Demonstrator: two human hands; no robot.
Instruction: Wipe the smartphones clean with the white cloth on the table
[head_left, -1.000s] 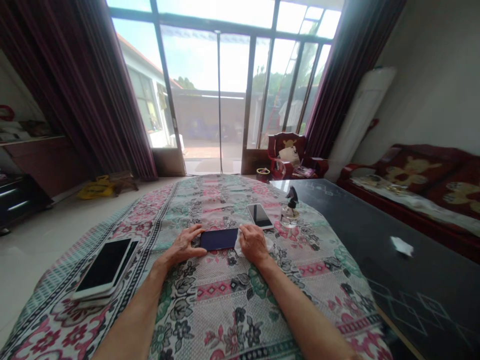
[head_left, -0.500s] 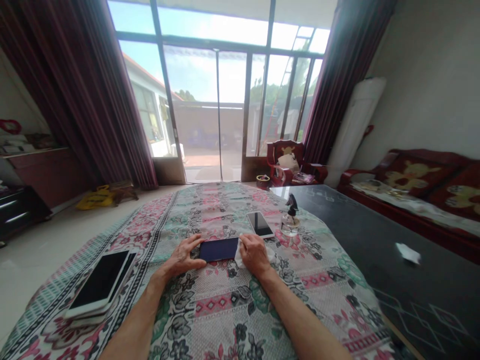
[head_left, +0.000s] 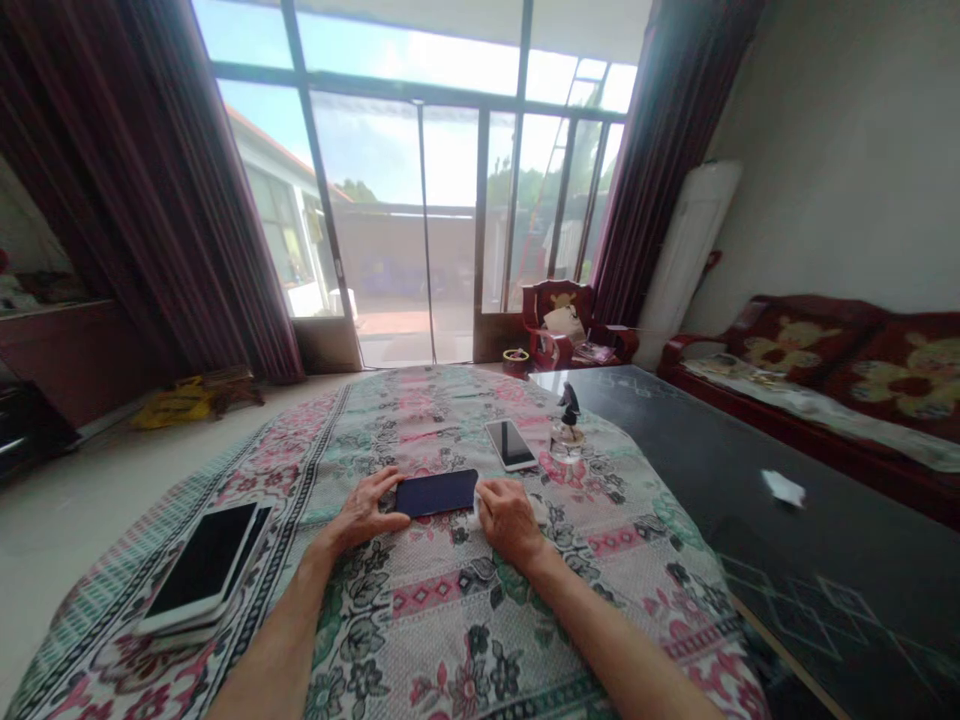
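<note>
Pink-and-green floral cloth (head_left: pixel 442 650) lies beneath a dark-blue rectangular phone (head_left: pixel 436 494). The left hand (head_left: pixel 367 508) clamps its left end between thumb and fingers; the right hand (head_left: pixel 511 520), fingers closed on white tissue (head_left: pixel 541 511) (crumpled), rests at its right end.

Pink, green and black florals pattern the tablecloth (head_left: pixel 431 640) around a dark-blue phone (head_left: pixel 436 494); the ten-o'clock curtain (head_left: pixel 150 190) is plum.

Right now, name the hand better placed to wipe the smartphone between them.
Probably the right hand: it holds white tissue or cloth at the smartphone's right end; the left hand spans the other.
</note>
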